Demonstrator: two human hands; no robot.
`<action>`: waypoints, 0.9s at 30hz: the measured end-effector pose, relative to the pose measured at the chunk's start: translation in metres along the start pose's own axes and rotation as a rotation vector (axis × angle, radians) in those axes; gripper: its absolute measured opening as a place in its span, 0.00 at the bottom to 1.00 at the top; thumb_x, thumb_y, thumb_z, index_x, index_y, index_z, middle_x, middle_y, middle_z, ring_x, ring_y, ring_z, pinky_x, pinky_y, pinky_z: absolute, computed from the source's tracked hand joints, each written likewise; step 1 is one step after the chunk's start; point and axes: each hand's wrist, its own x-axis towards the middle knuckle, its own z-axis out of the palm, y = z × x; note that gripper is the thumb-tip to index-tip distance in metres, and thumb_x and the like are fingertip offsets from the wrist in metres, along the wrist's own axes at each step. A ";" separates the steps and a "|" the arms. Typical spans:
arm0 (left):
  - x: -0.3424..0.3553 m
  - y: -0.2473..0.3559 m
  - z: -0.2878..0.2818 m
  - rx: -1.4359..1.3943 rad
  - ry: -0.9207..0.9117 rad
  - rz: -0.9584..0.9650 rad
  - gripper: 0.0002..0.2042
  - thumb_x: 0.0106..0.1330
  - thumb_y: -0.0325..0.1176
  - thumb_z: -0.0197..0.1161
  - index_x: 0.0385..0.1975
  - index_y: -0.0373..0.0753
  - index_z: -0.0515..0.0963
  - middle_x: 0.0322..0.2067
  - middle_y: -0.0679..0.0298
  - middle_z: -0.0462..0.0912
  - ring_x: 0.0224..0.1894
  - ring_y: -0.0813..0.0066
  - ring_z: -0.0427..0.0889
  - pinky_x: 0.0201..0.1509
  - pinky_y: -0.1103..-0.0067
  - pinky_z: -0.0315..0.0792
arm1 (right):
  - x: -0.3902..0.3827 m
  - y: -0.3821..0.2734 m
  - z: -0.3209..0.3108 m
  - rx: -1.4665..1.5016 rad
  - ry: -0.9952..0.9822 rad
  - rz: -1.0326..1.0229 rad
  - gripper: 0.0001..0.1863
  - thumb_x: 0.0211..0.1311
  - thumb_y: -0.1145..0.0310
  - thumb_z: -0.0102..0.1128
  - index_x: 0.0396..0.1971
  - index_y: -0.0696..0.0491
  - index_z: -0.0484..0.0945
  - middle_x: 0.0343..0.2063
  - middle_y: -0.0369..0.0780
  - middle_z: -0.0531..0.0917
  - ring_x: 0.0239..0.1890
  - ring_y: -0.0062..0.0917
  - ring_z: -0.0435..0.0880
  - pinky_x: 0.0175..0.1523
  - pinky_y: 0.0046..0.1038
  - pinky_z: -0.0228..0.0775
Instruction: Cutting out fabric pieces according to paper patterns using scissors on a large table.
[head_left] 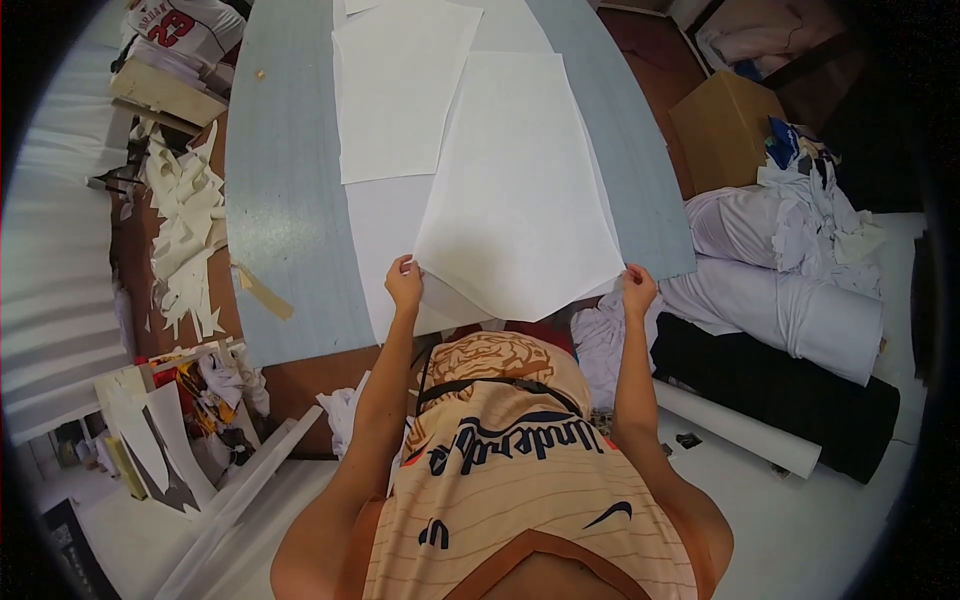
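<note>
A large white cut panel (520, 190), narrower at its far end and curved along its near edge, lies over the table's near end. Whether it is paper or fabric I cannot tell. My left hand (404, 283) is closed in a pinch at the panel's near left corner. At the near right corner, my right hand (639, 291) pinches it too. Between my hands the near edge dips past the table's end. Farther off to the left lies another white panel (400, 100). White sheet material (385, 225) shows beneath both.
The pale blue table (285, 190) stretches away from me, with a tan strip (264, 293) near its left edge. Pale scraps (185, 230) pile up on the left. On the right are white fabric rolls (780, 310), a black roll (780, 400) and a cardboard box (725, 130).
</note>
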 end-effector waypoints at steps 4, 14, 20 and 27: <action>-0.001 -0.003 -0.002 -0.054 -0.015 -0.083 0.11 0.68 0.27 0.64 0.47 0.31 0.82 0.30 0.58 0.88 0.27 0.73 0.87 0.33 0.77 0.79 | 0.000 0.007 -0.002 0.008 0.006 0.018 0.11 0.57 0.78 0.69 0.42 0.58 0.88 0.32 0.38 0.89 0.34 0.21 0.86 0.44 0.23 0.78; 0.008 0.018 0.000 -0.259 0.000 -0.264 0.10 0.69 0.29 0.65 0.47 0.32 0.82 0.30 0.60 0.86 0.27 0.74 0.86 0.28 0.80 0.76 | 0.033 0.005 -0.003 0.004 0.055 0.005 0.11 0.59 0.75 0.71 0.42 0.58 0.88 0.35 0.40 0.90 0.37 0.23 0.87 0.47 0.25 0.79; 0.002 -0.027 -0.063 -0.297 0.162 -0.204 0.09 0.74 0.31 0.59 0.45 0.34 0.82 0.32 0.62 0.86 0.29 0.77 0.84 0.29 0.78 0.76 | 0.020 -0.022 0.010 0.029 0.041 -0.222 0.12 0.65 0.72 0.66 0.46 0.62 0.85 0.40 0.45 0.89 0.42 0.32 0.87 0.52 0.32 0.79; -0.045 -0.031 -0.117 -0.368 0.422 -0.097 0.12 0.70 0.31 0.64 0.47 0.29 0.82 0.33 0.58 0.87 0.32 0.72 0.87 0.39 0.75 0.82 | -0.056 -0.131 0.098 0.096 -0.369 -0.427 0.10 0.68 0.71 0.64 0.43 0.60 0.85 0.37 0.41 0.88 0.37 0.25 0.85 0.44 0.27 0.77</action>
